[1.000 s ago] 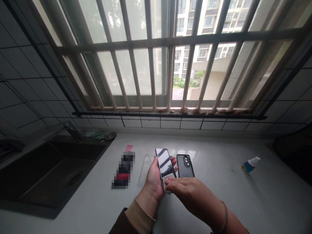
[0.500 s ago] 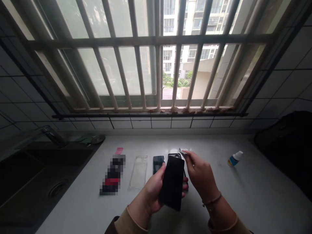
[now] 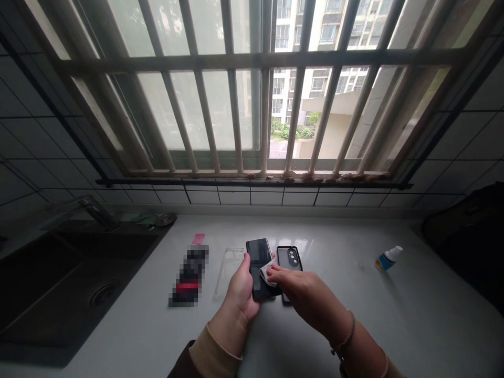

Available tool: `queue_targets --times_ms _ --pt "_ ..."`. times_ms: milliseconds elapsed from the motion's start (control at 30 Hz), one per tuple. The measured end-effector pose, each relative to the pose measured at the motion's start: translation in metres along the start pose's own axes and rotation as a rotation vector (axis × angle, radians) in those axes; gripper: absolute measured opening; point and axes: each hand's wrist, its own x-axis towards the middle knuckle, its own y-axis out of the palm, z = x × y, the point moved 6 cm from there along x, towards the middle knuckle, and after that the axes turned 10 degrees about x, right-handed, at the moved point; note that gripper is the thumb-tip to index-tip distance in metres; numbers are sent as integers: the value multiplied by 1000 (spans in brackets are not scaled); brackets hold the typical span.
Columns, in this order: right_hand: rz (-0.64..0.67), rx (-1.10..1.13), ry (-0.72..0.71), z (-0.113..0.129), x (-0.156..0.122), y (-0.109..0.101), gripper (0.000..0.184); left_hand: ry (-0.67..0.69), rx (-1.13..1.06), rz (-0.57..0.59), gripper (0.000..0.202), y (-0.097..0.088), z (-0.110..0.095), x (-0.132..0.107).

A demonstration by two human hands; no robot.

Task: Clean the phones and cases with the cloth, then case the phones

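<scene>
Well left of the left hand [image 3: 241, 286], a blurred packet [image 3: 190, 275] lies on the desk [image 3: 429, 310], with a clear phone case [image 3: 227, 273] just beside that hand. The left hand grips a black smartphone [image 3: 258, 268], while the right hand [image 3: 303, 289] presses a white cloth [image 3: 268, 274] against it. Just beyond the right hand lies a black-cased phone [image 3: 289, 260]; a small spray bottle [image 3: 388, 258] stands well to its right.

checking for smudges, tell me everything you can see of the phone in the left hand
The phone is a slim, dark slab with a glossy, glass-like face turned upward, catching pale reflections near its top. The left hand holds it tilted above the counter, in front of a black phone case. A white cloth, under the right hand's fingers, touches its side. Any smudges are too small to tell.
</scene>
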Motion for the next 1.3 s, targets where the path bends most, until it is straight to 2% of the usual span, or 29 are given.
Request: queue_targets --times_ms 200,367,433,467,533,667,700,767,900,967,1067,1167,1300 --pt "58 270 40 16 2 -4 31 105 -19 -111 61 -10 -24 -2" --pt "131 523 190 21 -1 -8 21 138 -31 -83 56 -11 -34 -3" --pt "110 690 293 18 -2 -11 26 148 -16 -45 53 -10 -37 -4" --pt "59 762 351 13 -3 -14 30 145 -4 -11 53 -8 -37 -5" --pt "-134 847 454 -3 -5 -23 36 114 16 69 54 -3 -35 -7" --pt "-662 797 575 -44 -19 -45 43 10 64 187 54 9 -19 -14" --pt "-734 764 585 -52 -22 -47 45 -21 83 205 54 12 -14 -15" --pt "-785 703 579 -61 -25 -47 46 -87 117 239 55 17 -1 -18" --pt "-704 575 507 -57 -21 -41 43 -195 117 295 53 27 17 -24" --pt "-648 448 465 -47 -18 -40 37 -185 88 269 51 29 18 -24" --pt "-522 315 398 -31 -12 -33 28 -91 42 159 48 24 9 -18" --pt "-354 305 309 -17 -6 -19 27 9 2 38 50 12 -4 -10" --pt "-217 311 241 -6 -3 -6 29 115 -38 -34 59 1 -22 -6"
